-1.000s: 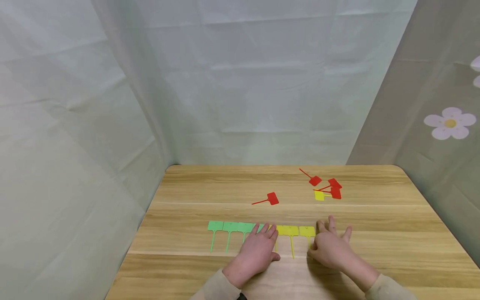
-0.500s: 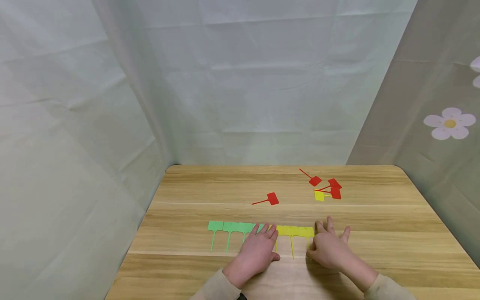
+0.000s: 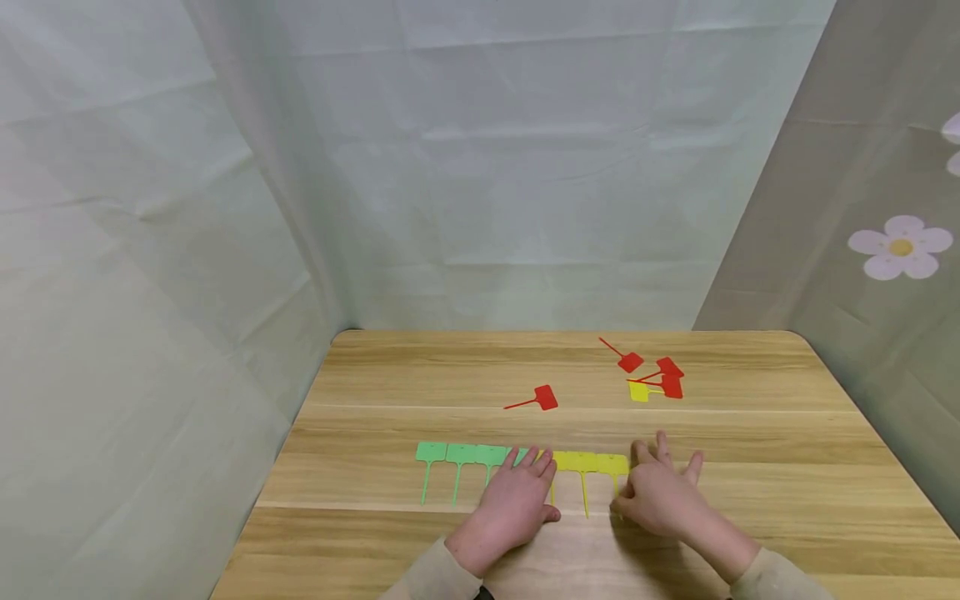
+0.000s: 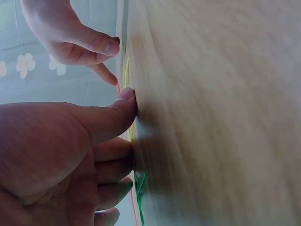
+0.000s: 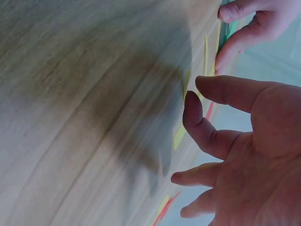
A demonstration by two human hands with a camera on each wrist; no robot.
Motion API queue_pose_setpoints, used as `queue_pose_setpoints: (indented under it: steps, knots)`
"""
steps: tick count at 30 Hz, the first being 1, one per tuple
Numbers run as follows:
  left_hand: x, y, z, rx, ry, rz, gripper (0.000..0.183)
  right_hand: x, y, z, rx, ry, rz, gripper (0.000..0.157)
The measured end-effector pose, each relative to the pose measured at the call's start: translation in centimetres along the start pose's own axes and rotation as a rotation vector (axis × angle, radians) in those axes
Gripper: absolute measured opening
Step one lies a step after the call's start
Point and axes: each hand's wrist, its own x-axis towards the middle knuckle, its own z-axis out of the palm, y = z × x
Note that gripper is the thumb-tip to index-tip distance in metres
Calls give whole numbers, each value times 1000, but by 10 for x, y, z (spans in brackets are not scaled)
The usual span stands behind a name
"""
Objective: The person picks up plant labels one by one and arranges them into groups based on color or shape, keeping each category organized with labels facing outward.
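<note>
Green tags [image 3: 431, 452]: left part of the row before you; your left grip [image 3: 513, 500], fingers straight, hides much of the fourth;
Yellow tags [image 3: 582, 462]: right part; your right grip [image 3: 663, 497], outer fingers spread, is at the end tag [image 3: 612, 463]; whether it pinches, you cannot tell;
Red tags [image 3: 546, 397]: beyond the row, some overlapping;
Worktop [image 3: 795, 500]: near edge cut off; open wood to your right

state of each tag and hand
green tags: flat in row, one partly covered
row's yellow tags: flat in row, partly covered
red pair: flat, bunched
loose yellow tag: flat, bunched with red pair
near red tag: flat, apart
far red tag: flat, apart
left hand: fingers straight, on row
right hand: at row's right end
</note>
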Motion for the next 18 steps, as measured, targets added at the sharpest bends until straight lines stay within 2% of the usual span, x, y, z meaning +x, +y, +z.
queue_pose_setpoints:
  steps: [3, 5, 9, 11, 14, 18]
  knots:
    - [0, 0, 0, 2, 2, -1, 74, 3, 4, -5, -10, 36, 2, 25]
    - [0, -1, 0, 1, 1, -2, 74, 8, 10, -9, -11, 91, -7, 24]
    - [0, -1, -1, -3, -5, -4, 74, 31, 32, -21, 128, 218, -72, 16]
    - [0, -1, -1, -6, -8, -5, 74, 45, 49, -27, 211, 256, -105, 12]
    - [-1, -1, -2, -8, -8, -5, 74, 66, 75, -34, 256, 277, -126, 24]
    - [-1, 1, -2, -5, -5, -2, 73, 85, 98, -43, 236, 222, -112, 41]
